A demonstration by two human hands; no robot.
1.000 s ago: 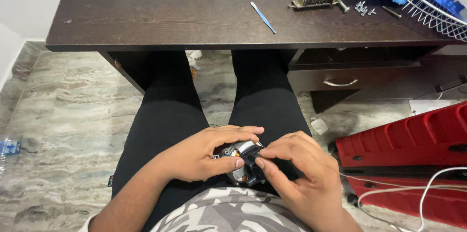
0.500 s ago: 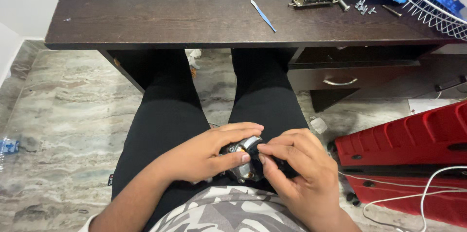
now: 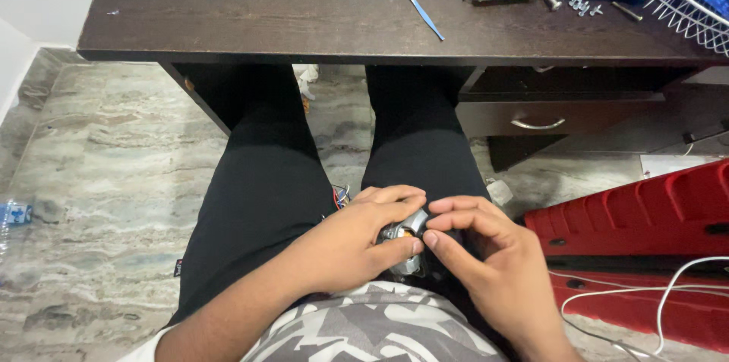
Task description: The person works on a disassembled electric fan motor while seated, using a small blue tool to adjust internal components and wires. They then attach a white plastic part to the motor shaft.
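Right now we grip a small metal motor over our lap, off the table — left hand cupping it, right hand pinching its edge. With nothing beneath, 1 slip could drop it or snag its thin wires.

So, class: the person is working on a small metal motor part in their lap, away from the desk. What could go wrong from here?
1. The small metal motor part is gripped only by the left hand and right hand over the lap; a slip could drop it onto the stone floor.
2. Its thin wires stick out by the thigh and might snag.
3. The loose screws on the desk could roll off.
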